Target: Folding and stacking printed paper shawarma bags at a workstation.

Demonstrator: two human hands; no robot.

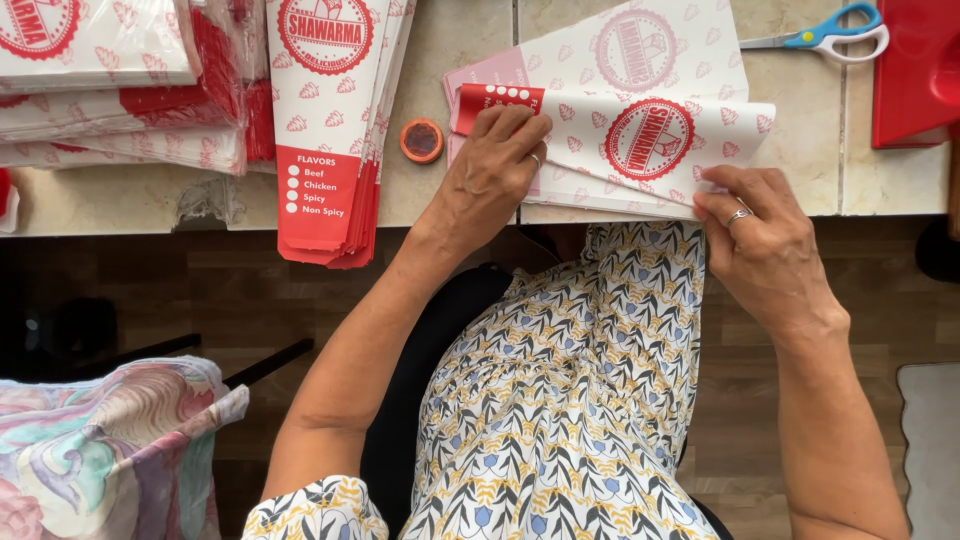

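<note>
1. Premises: small food-packaging workstation, likely home-based.
2. Evidence: stacks of printed red-and-white paper wrappers on a tiled counter; scissors; wood-look floor; patterned fabric.
</note>
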